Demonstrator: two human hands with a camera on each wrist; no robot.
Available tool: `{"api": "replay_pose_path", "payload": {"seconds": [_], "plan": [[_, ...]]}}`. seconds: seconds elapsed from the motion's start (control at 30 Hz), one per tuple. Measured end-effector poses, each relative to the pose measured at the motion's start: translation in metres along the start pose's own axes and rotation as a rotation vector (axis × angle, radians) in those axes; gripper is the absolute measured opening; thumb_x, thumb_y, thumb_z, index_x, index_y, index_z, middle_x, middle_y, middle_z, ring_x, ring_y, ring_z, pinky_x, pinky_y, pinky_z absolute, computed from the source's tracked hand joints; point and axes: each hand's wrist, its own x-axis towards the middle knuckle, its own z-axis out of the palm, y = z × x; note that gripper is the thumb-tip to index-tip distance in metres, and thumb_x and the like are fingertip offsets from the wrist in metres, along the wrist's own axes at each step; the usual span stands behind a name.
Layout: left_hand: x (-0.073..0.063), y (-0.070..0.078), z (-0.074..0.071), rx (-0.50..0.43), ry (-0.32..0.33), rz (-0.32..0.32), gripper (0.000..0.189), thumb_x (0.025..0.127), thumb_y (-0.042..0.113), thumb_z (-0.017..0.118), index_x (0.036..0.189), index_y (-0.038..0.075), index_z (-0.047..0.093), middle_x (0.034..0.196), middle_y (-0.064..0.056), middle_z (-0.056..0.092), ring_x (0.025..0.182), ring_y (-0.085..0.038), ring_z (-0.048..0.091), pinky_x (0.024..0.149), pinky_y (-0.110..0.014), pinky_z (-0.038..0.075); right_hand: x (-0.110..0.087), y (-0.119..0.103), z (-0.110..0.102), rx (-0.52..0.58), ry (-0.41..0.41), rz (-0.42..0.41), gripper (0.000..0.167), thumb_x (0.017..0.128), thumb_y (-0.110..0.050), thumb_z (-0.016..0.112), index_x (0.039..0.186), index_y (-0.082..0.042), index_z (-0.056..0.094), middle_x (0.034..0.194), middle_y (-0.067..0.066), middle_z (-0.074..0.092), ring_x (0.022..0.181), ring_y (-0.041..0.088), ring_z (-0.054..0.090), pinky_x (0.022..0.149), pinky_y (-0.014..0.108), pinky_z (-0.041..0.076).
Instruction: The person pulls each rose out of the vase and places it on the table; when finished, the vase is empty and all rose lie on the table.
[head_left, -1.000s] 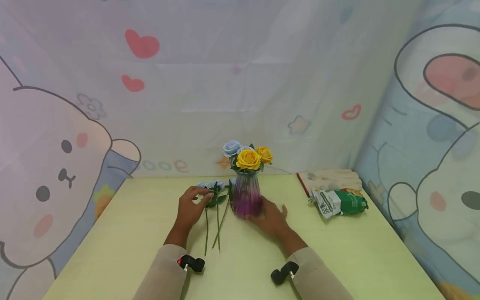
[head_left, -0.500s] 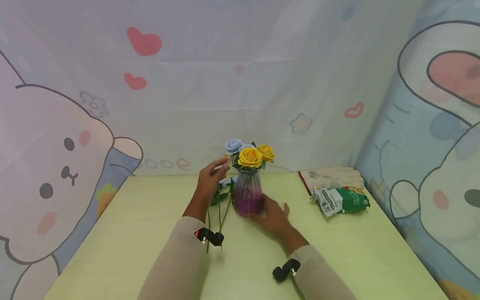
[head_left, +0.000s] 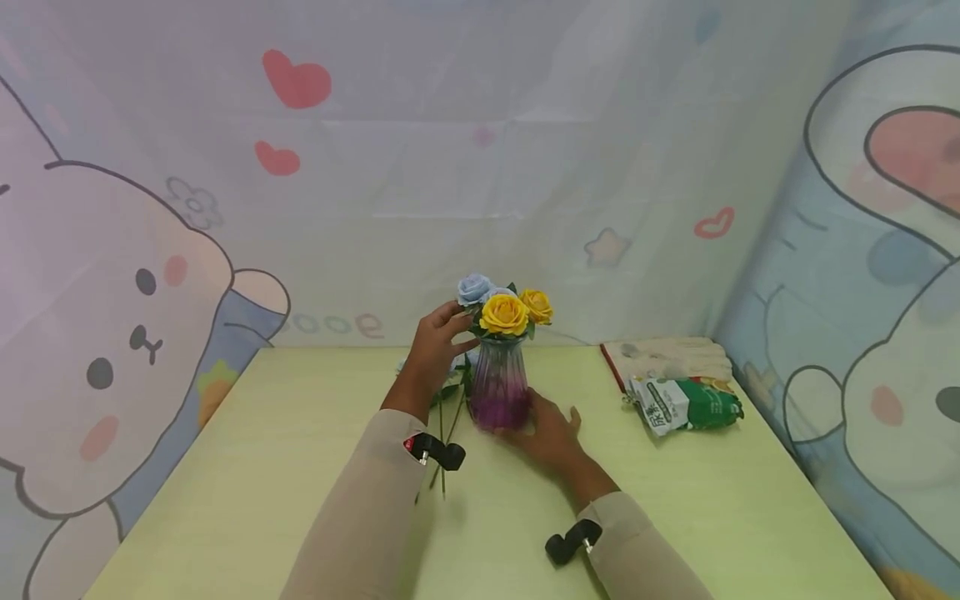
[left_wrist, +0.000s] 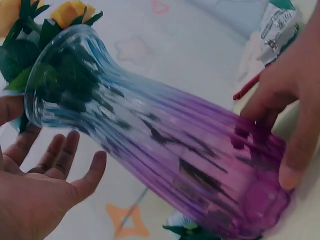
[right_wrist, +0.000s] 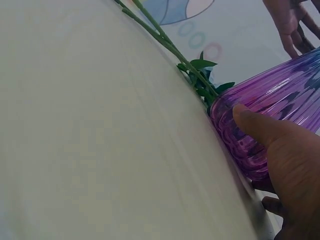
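A ribbed glass vase (head_left: 501, 392), clear blue above and purple below, stands upright on the table. Two yellow roses (head_left: 504, 315) and light blue roses (head_left: 475, 288) fill its mouth. My right hand (head_left: 551, 435) holds the vase low down, thumb on the near side, as the right wrist view also shows on the purple base (right_wrist: 245, 145). Beside the blue roses and the vase's rim is my left hand (head_left: 433, 348); its fingers are spread in the left wrist view, and whether one touches the rim is unclear. Several loose rose stems (head_left: 442, 442) lie left of the vase, their blooms partly hidden.
At the back right lie a green and white packet (head_left: 686, 404) and a pale glove-like cloth item (head_left: 667, 358) with a red edge. A printed cartoon backdrop (head_left: 420, 167) encloses the pale yellow table (head_left: 300, 467).
My left hand has moved from the loose roses on the table up and right to the vase's flowers. My right hand keeps its hold on the vase, and the view has shifted slightly.
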Motion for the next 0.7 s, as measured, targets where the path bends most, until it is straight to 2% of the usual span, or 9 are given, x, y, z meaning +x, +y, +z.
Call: {"api": "replay_pose_path", "payload": {"seconds": [0.17, 0.37, 0.47, 0.6, 0.7], "plan": [[0.004, 0.008, 0.01, -0.002, 0.041, -0.046, 0.054, 0.117, 0.013, 0.051, 0.167, -0.003, 0.039, 0.175, -0.019, 0.035, 0.164, -0.038, 0.037, 0.129, -0.063, 0.039, 0.001, -0.002, -0.001, 0.007, 0.002, 0.003, 0.103, 0.091, -0.073, 0.076, 0.167, -0.011, 0.044, 0.164, 0.011, 0.058, 0.155, 0.036, 0.053, 0.128, 0.081, 0.003], [0.004, 0.014, 0.019, 0.091, 0.184, -0.072, 0.043, 0.113, 0.008, 0.058, 0.154, -0.006, 0.057, 0.165, -0.023, 0.049, 0.158, -0.039, 0.046, 0.13, -0.056, 0.041, 0.0, -0.001, 0.001, 0.005, 0.0, 0.004, 0.104, 0.091, -0.073, 0.076, 0.168, -0.011, 0.043, 0.165, 0.011, 0.057, 0.155, 0.036, 0.053, 0.129, 0.08, 0.003], [0.002, 0.018, 0.022, 0.177, 0.242, -0.064, 0.038, 0.111, 0.007, 0.06, 0.147, -0.006, 0.065, 0.16, -0.025, 0.055, 0.156, -0.04, 0.048, 0.13, -0.055, 0.041, 0.0, -0.001, 0.001, 0.003, -0.003, 0.009, 0.105, 0.091, -0.074, 0.075, 0.168, -0.011, 0.043, 0.165, 0.011, 0.057, 0.155, 0.036, 0.052, 0.129, 0.079, 0.003], [0.001, 0.021, 0.024, 0.286, 0.272, -0.04, 0.033, 0.11, 0.006, 0.059, 0.139, -0.004, 0.072, 0.155, -0.023, 0.062, 0.155, -0.04, 0.049, 0.128, -0.059, 0.042, 0.0, -0.003, 0.001, 0.007, -0.003, 0.012, 0.103, 0.092, -0.071, 0.076, 0.168, -0.009, 0.043, 0.165, 0.012, 0.057, 0.155, 0.037, 0.052, 0.129, 0.079, 0.003], [0.002, 0.022, 0.025, 0.294, 0.284, -0.003, 0.029, 0.109, 0.008, 0.063, 0.133, -0.003, 0.075, 0.147, -0.023, 0.067, 0.15, -0.039, 0.054, 0.126, -0.059, 0.045, 0.0, -0.004, 0.001, 0.009, 0.0, 0.011, 0.103, 0.092, -0.07, 0.076, 0.167, -0.009, 0.043, 0.165, 0.012, 0.057, 0.155, 0.037, 0.052, 0.129, 0.079, 0.003]]}}
